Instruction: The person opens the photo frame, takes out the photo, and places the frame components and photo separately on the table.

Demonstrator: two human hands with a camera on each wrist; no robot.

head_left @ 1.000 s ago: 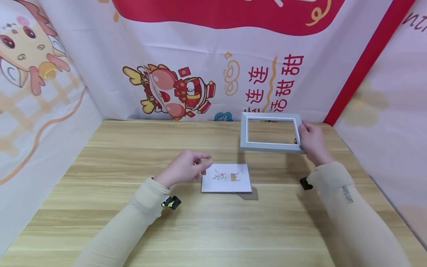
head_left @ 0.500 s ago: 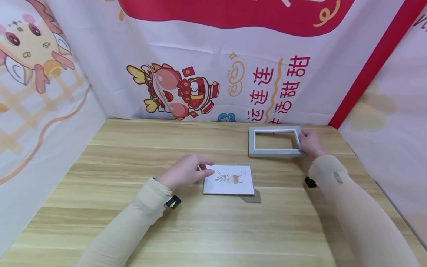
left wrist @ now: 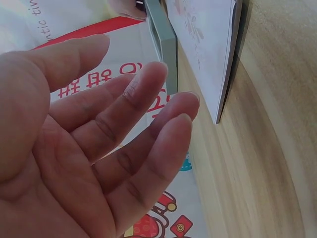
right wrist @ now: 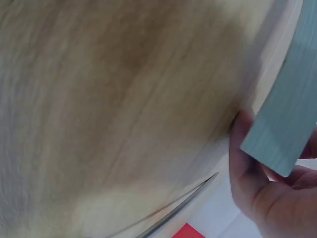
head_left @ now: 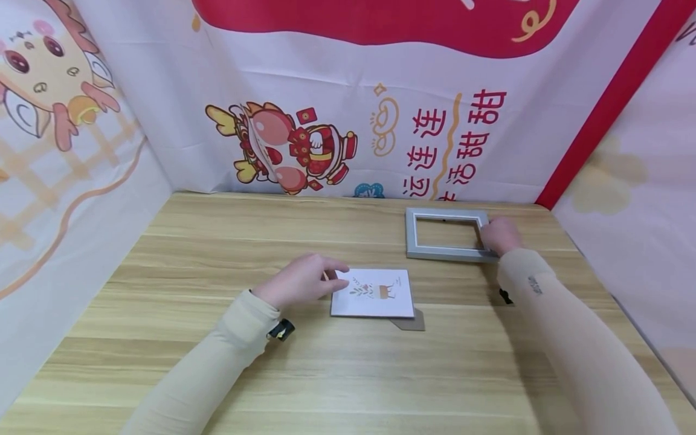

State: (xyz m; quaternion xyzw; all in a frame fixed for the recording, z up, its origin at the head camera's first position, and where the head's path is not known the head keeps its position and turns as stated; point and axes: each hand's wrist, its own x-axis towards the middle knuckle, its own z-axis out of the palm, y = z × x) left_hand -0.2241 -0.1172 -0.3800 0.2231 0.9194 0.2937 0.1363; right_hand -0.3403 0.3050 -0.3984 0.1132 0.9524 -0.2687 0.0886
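Observation:
A grey picture frame (head_left: 447, 252) with a white inner lip and a see-through opening lies low at the back right of the table. My right hand (head_left: 500, 235) grips its right side; in the right wrist view, fingers (right wrist: 242, 168) wrap the frame's edge (right wrist: 285, 109). In the middle lies a white card (head_left: 375, 293) printed with a deer-like figure and leaves, on a dark thin backing. My left hand (head_left: 304, 279) hovers at the card's left edge, thumb and forefinger apart. The left wrist view shows its fingers (left wrist: 143, 94) loosely bent, holding nothing.
A grey-brown flap (head_left: 411, 321) sticks out beneath the card's lower right corner. The wood-grain table (head_left: 326, 374) is bounded behind by a printed cloth (head_left: 321, 66), with more cloth on both sides.
My right hand has lowered the picture frame toward the table and turned it a little. My left hand has shifted slightly closer over the card's left edge.

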